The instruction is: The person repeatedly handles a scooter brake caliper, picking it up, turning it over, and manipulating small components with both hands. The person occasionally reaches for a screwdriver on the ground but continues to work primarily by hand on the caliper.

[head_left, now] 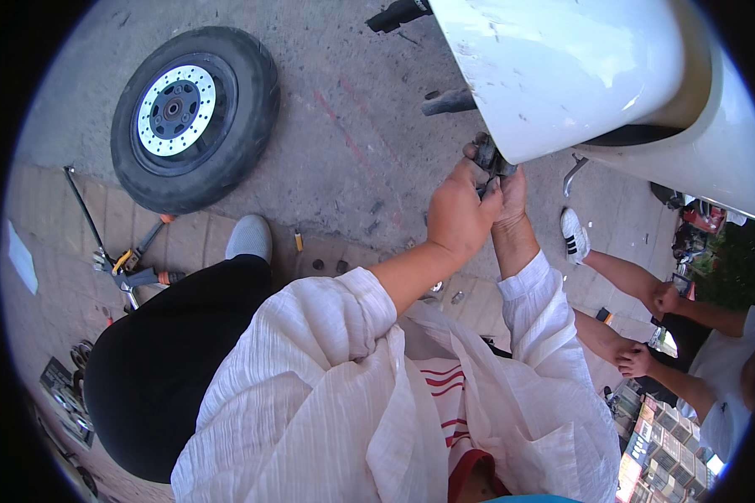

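Both hands meet at a dark blocky metal part (493, 157), which looks like a brake caliper, right under the tip of a white vehicle body panel (562, 67). My left hand (461, 208) is closed round its near left side, thumb pressed in. My right hand (512, 197) grips it from the right, its fingers partly hidden behind the part and my left hand. A dark fork leg (449, 102) juts from under the panel just above my hands. Farther left, a wheel (256, 126) with a drilled brake disc (149, 126) lies flat on the ground.
Hand tools with yellow and orange grips (130, 260) lie left of my knee, near a tool tray (59, 386). A small yellow object (299, 241) and dark bits lie by my shoe (250, 236). Another person (721, 335) crouches at right, near a bent metal lever (573, 174).
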The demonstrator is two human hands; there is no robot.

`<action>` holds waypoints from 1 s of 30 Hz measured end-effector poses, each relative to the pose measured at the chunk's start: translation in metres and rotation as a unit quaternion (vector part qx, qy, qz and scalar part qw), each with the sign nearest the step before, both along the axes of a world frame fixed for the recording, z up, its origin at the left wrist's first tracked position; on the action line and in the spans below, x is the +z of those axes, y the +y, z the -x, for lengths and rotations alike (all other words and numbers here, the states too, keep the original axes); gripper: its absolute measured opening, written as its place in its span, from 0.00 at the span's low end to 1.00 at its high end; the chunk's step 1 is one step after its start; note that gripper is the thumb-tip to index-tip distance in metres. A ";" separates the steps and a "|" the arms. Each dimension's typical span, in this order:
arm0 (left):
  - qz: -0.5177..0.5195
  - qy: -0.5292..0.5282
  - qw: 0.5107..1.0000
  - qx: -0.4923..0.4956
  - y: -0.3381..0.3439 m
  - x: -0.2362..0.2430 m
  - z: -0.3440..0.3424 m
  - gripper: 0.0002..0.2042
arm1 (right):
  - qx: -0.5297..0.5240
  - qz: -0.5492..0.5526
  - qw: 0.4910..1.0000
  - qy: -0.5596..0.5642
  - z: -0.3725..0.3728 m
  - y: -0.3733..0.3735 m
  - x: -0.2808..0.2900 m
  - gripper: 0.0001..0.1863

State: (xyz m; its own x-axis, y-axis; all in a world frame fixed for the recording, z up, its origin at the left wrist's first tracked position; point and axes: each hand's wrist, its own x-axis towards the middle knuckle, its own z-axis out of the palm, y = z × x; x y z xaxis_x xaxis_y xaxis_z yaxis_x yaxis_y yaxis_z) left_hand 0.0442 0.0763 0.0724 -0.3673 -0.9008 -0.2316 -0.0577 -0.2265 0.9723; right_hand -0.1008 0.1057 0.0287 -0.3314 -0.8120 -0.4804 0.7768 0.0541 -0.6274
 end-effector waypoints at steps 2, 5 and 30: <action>0.013 -0.004 1.000 0.015 -0.003 0.001 0.001 0.13 | 0.005 0.000 1.000 -0.004 -0.001 0.000 0.003 0.25; 0.009 0.010 1.000 0.020 -0.005 0.001 0.002 0.13 | 0.066 0.060 0.995 -0.036 0.000 0.000 0.002 0.26; -0.061 0.057 0.996 -0.043 -0.028 -0.016 0.019 0.04 | 0.026 0.037 0.999 0.005 -0.004 0.005 0.021 0.23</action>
